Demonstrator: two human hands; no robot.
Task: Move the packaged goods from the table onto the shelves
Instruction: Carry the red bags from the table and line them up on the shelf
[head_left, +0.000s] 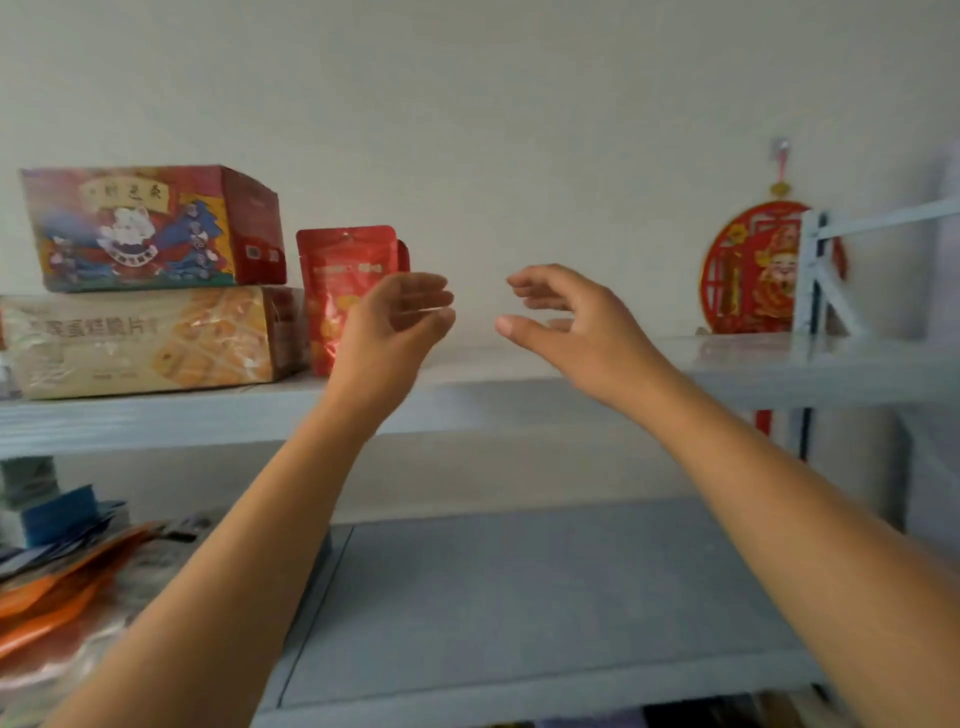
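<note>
The left hand (400, 322) hangs empty and relaxed just right of the red pouch (343, 291), the right hand (566, 327) likewise, farther right. The pouch stands upright on the top shelf (571, 384). Best draw the left hand straight back, clear of it.

Chinese print on the colourful box (150, 228) and biscuit pack (145, 338) blurs beyond reading.

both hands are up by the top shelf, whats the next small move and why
Probably draw both hands back and turn for another package: the left hand and right hand are open and hold nothing, and the red pouch already stands on the upper shelf beside the stacked boxes.
</note>
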